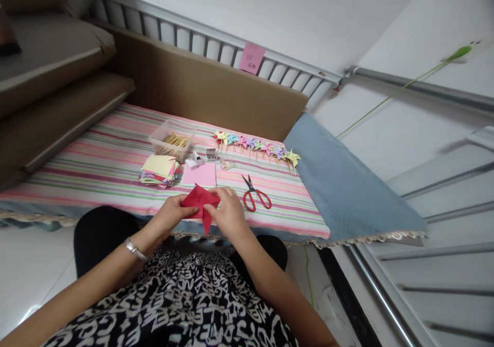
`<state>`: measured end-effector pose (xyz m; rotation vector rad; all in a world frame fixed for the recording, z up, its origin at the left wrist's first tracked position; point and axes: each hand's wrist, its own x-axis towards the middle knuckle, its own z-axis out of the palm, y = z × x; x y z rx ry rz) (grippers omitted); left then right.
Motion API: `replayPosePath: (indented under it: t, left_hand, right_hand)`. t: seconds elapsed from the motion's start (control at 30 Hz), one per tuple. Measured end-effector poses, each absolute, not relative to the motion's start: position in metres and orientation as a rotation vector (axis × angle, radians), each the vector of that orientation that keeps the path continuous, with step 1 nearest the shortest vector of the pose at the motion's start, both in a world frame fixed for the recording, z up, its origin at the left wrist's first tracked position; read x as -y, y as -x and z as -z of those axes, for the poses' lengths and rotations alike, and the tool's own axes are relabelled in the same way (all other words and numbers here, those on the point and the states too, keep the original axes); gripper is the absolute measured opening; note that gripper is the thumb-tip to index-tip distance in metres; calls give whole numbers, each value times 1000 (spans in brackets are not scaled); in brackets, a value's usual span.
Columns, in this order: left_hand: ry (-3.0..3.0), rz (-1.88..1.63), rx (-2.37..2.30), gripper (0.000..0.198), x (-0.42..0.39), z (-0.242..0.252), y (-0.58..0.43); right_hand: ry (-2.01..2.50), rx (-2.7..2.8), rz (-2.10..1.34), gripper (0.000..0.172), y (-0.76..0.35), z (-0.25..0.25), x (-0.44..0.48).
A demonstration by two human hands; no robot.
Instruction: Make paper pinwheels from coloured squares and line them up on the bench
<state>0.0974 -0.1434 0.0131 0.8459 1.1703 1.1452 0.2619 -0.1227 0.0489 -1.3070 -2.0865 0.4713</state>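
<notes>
Between my two hands is a red paper pinwheel point(200, 199), its pointed blades spread out above the front edge of the striped cloth. My left hand point(172, 212) pinches its left side, the thumb lying on the paper. On the right side my right hand point(228, 211) grips it, with the thumb near its middle. Fingers behind the paper are partly hidden. Just beyond lies a stack of pink paper squares point(204, 175). Red-handled scissors point(252, 195) rest to the right of my right hand, blades slightly apart and pointing away.
A pile of coloured paper point(159, 171) sits beside a clear plastic box point(164, 131) of wooden sticks. Small open boxes point(194, 160) and a little clear dish point(225, 163) stand nearby. Finished pinwheels point(266, 148) lie in a row before a cardboard panel point(216, 87).
</notes>
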Motion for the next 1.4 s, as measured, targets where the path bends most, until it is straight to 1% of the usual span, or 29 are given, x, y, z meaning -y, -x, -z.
replayPosePath:
  t: [0.07, 0.1, 0.13, 0.27, 0.33, 0.4, 0.57, 0.67, 0.77, 0.9, 1.07, 1.3, 1.4]
  left_hand:
    - [-873, -1125, -1169, 27, 142, -15, -97]
    - [-888, -1111, -1159, 27, 142, -16, -97]
    - [-902, -1095, -1146, 26, 141, -17, -98]
    - [-940, -1047, -1105, 28, 141, -20, -102]
    - [-938, -1023, -1100, 30, 140, -19, -104]
    - [-951, -994, -1104, 32, 139, -19, -106]
    - [-1015, -940, -1116, 36, 131, -23, -104]
    - [-898, -1017, -1053, 43, 128, -26, -98]
    - [-697, -1107, -957, 38, 130, -23, -97]
    - [-577, -1128, -844, 30, 137, -11, -110]
    - [-495, -1211, -902, 31, 139, -2, -125]
    - [-492, -1269, -989, 29, 136, -4, -126]
    - [-496, -1290, -1009, 28, 134, -7, -121]
  right_hand:
    - [1292, 2076, -482, 45, -268, -54, 116]
    - [1301, 2065, -556, 50, -270, -56, 112]
    - [1314, 2048, -678, 55, -273, -56, 108]
    - [1264, 1883, -1351, 71, -276, -49, 97]
    - [1216, 1822, -1518, 72, -275, -45, 95]
    - [1201, 1819, -1523, 68, -273, -44, 96]
    - [1212, 1796, -1536, 48, -273, -52, 100]
    - [1212, 1640, -1575, 45, -274, -51, 100]
    - [1187, 1414, -1549, 41, -272, -41, 99]
    - [1160, 1223, -1412, 44, -260, -20, 99]
    - [1142, 1172, -1310, 47, -250, -5, 104]
    - [1195, 1216, -1280, 46, -248, 1, 104]
    - [1261, 1239, -1323, 50, -255, -14, 102]
